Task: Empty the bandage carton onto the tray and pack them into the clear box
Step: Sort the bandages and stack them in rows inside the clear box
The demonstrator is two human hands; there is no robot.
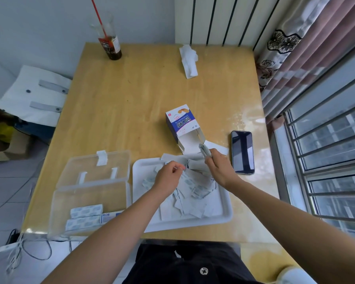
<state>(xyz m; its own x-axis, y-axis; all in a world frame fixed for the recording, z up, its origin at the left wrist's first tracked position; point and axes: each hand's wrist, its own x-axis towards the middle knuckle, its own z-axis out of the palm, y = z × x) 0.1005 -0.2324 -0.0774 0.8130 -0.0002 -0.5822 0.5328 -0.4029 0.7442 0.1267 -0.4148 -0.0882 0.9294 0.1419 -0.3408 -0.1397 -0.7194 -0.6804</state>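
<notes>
The blue and white bandage carton (182,124) lies open on the table, its mouth facing the white tray (225,210). Several loose bandages (190,203) lie heaped in the tray. My right hand (219,168) grips a small bundle of bandages (205,151) above the tray's far edge, beside the carton mouth. My left hand (168,177) hovers over the tray with fingers curled, pinching a bandage strip (181,167). The clear box (90,203) stands open left of the tray, with stacked bandages (86,216) along its near side.
A dark phone (242,152) lies right of the tray. A crumpled tissue (189,60) and a bottle with a red straw (110,44) stand at the table's far side. A window with bars lies to the right; cables hang at the near left.
</notes>
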